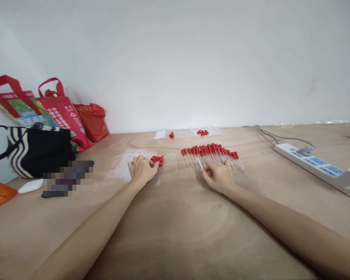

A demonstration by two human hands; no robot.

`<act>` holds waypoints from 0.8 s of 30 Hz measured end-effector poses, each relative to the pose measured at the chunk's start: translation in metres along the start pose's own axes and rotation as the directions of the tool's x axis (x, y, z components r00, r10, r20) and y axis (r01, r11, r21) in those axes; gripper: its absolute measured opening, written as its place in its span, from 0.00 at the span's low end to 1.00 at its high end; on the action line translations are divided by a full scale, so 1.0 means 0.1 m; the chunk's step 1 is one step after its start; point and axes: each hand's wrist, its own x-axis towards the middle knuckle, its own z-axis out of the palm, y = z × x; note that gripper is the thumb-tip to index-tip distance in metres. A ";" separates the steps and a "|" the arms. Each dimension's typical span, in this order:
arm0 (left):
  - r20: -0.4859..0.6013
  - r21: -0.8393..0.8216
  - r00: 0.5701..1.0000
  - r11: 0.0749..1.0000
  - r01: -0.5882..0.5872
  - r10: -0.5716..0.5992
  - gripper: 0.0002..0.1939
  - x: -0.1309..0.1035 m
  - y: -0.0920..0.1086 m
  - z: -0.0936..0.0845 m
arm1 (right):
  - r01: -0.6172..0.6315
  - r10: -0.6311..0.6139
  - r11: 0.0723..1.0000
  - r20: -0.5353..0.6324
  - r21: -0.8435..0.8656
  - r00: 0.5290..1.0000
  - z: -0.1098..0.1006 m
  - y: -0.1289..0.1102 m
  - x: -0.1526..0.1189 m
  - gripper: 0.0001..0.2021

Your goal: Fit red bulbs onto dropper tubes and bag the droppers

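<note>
My left hand [142, 169] rests at a small pile of red rubber bulbs [157, 160], over the edge of clear plastic bags [121, 165]; its fingers are bent, and whether they grip a bulb is too small to tell. Just right of the pile lie several thin clear tubes [170, 161] side by side. My right hand [217, 175] is closed at the lower ends of a row of clear droppers with red bulbs [211, 151]. Thumb and forefinger pinch a clear tube [200, 164].
Near the wall lie a bag of red bulbs [203, 132], a single cluster of bulbs [171, 135] and clear tubes [183, 134]. A white power strip [317, 165] stands at right. Shopping bags [65, 116] and a black bag [43, 149] fill the left.
</note>
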 end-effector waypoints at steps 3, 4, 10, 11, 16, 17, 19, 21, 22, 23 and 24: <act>-0.004 -0.010 1.000 1.000 0.014 -0.014 0.12 0.01 -0.01 -0.02 | 0.002 -0.002 1.000 -0.002 0.018 1.000 0.00 0.03 -0.03 0.11; -0.035 -0.011 0.999 1.000 0.011 -0.011 0.11 0.00 -0.01 -0.04 | 0.015 -0.015 0.999 0.001 0.035 1.000 0.01 0.03 -0.03 0.11; -0.243 -0.184 0.886 0.878 -0.442 0.395 0.06 -0.16 0.15 -0.09 | 0.138 -0.146 0.976 0.036 0.171 0.989 0.08 0.07 -0.01 0.10; -0.227 -0.215 0.823 0.798 -0.563 0.520 0.06 -0.21 0.20 -0.09 | 0.152 -0.160 0.974 0.034 0.170 0.986 0.08 0.08 -0.02 0.11; -0.110 -0.287 0.613 0.565 -0.774 0.783 0.04 -0.41 0.42 -0.09 | 0.244 -0.248 0.965 0.028 0.099 0.968 0.04 0.09 -0.02 0.12; -0.094 -0.308 0.633 0.582 -0.753 0.769 0.04 -0.42 0.44 -0.08 | 0.257 -0.261 0.962 0.034 0.088 0.965 0.03 0.09 -0.02 0.12; -0.071 -0.346 0.676 0.618 -0.706 0.733 0.05 -0.42 0.46 -0.07 | 0.277 -0.281 0.958 0.045 0.077 0.959 0.03 0.08 -0.01 0.11; -0.056 -0.377 0.692 0.626 -0.682 0.720 0.08 -0.41 0.47 -0.04 | 0.299 -0.304 0.951 0.055 0.083 0.951 0.04 0.07 -0.01 0.10; -0.049 -0.392 0.695 0.627 -0.674 0.717 0.10 -0.41 0.47 -0.02 | 0.309 -0.315 0.947 0.057 0.087 0.948 0.04 0.07 -0.01 0.09; -0.043 -0.408 0.699 0.626 -0.665 0.714 0.11 -0.40 0.47 0.00 | 0.317 -0.322 0.944 0.057 0.091 0.945 0.05 0.07 -0.01 0.09; -0.035 -0.426 0.701 0.624 -0.655 0.712 0.12 -0.39 0.48 0.02 | 0.322 -0.328 0.942 0.055 0.096 0.943 0.05 0.07 -0.01 0.08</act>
